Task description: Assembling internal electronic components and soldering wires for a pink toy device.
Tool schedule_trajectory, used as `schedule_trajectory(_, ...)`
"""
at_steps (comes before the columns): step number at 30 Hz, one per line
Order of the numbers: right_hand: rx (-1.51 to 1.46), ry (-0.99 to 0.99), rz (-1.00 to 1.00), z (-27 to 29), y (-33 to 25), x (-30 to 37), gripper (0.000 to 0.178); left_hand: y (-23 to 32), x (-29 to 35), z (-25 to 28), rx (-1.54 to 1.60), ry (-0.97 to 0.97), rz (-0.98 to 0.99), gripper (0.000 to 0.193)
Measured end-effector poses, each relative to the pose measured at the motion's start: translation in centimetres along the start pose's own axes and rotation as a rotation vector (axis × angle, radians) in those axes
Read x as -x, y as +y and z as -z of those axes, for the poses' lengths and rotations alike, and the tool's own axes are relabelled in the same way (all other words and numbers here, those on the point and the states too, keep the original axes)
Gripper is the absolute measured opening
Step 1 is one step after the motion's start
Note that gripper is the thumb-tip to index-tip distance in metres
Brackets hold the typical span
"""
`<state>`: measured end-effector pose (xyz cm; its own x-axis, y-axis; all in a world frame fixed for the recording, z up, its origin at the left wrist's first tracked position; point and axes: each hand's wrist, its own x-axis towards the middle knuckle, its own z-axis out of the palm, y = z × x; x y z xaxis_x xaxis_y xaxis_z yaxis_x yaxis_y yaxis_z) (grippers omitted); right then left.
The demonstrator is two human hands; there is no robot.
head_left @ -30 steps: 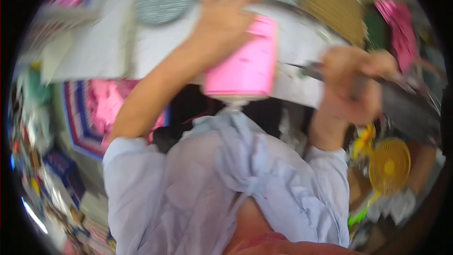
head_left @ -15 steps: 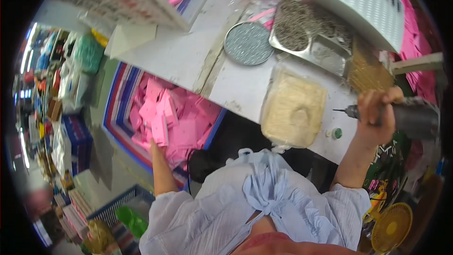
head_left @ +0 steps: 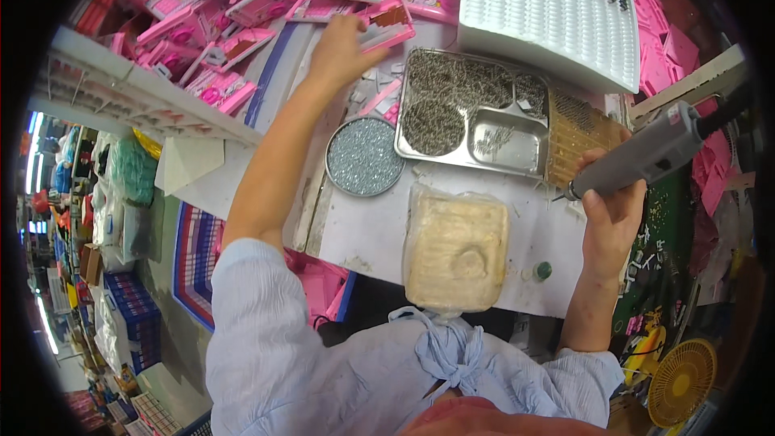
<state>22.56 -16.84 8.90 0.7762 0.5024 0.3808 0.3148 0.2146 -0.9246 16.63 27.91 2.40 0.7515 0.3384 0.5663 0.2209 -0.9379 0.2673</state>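
Pink plastic case (head_left: 391, 26) looks flat, rectangular and straight-edged.

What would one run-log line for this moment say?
Left hand: touching pink case | Right hand: gripping grey power driver | Tabletop: cream pad, metal tray of small metal parts

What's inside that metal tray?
The metal tray holds heaps of small metal pieces; its near right compartment is partly bare. The tray floor beneath the heaps is covered.
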Motion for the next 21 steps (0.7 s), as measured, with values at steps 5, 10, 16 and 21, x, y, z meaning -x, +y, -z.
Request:
schedule_trajectory(5,0.11,0.194,0.169,0.2,0.2,0.2,0.084,2.8,-4.0,-6.0,-0.504,-0.087,-0.163,0.05)
schedule_trajectory(10,0.283,0.292,0.358,0.7,0.2,2.1,0.074,2.2,-7.5,0.5,-0.291,-0.213,0.109,0.038)
schedule_trajectory(16,-0.191,-0.327,-0.393,-1.3,2.7,5.1,0.036,2.9,-2.8,14.9,0.364,-0.023,0.144,0.048)
schedule_trajectory(21,-1.024,-0.527,-0.902,-7.4,5.3,4.5,0.082,12.3,9.7,14.6,0.785,0.133,-0.003,0.044)
